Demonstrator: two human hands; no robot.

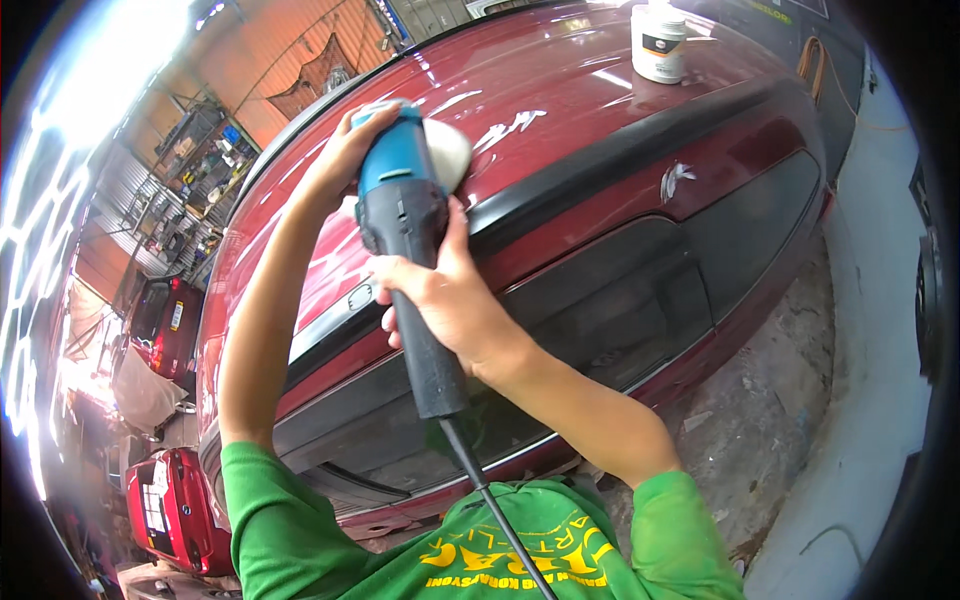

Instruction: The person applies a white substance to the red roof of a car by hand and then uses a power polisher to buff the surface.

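A blue and black corded rotary polisher [401,161] is held over the roof of a dark red car [555,82]. Its front housing is gripped by my left hand [346,154], fingers over the top. Around the black rear handle closes my right hand [446,300], its thumb reaching along the body. The white polishing pad [450,154] shows at the right of the tool head, close to the roof; its contact is hidden. White smears of compound [511,129] lie on the roof beside the pad, and another smear [676,180] marks the red strip above the side windows.
A white plastic jar [660,56] stands on the roof. Black trim [600,161] runs along the roof edge above dark side windows [600,300]. The power cord [499,506] hangs across my green shirt [525,547]. Other red cars [180,510] and cluttered shelves [199,157] are at left.
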